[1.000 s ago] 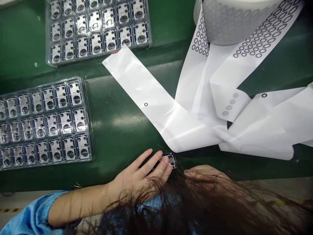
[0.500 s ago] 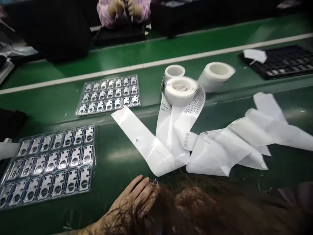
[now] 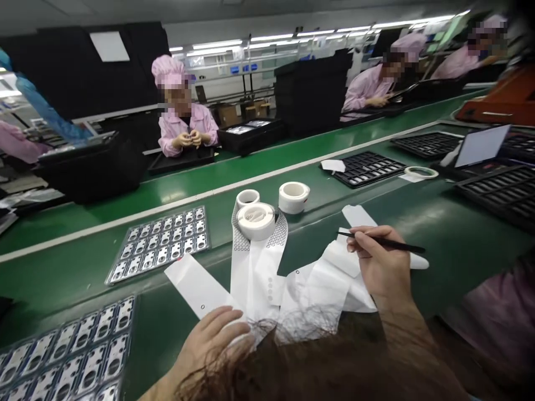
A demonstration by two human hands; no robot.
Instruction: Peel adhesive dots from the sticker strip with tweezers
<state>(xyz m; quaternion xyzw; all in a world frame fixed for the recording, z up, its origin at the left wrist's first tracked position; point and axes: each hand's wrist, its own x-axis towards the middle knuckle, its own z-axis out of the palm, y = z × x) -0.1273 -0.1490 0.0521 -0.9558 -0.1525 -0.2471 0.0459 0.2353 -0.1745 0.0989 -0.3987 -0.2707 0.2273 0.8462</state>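
My right hand [image 3: 378, 262] holds black tweezers [image 3: 387, 243] above a heap of white backing strips [image 3: 309, 289] that trail from a roll of ring stickers [image 3: 256, 220]. My left hand [image 3: 211, 342] rests at the near edge of the green table, fingers curled next to the strip ends; loose hair hides whatever lies under its fingertips. A clear tray of small metal plates [image 3: 67, 359] lies to its left, and a second such tray [image 3: 163, 243] sits farther back.
Two more white rolls [image 3: 293, 196] stand behind the stickers. Black trays [image 3: 368, 167] lie to the right, with a tape ring [image 3: 421, 172]. Across the green conveyor [image 3: 125, 209] sit several people in pink coats. Dark hair covers the bottom of the view.
The view has swung up from the table to the whole line. My right hand with the tweezers has come into sight. The small metal plate under my left fingers is no longer visible.
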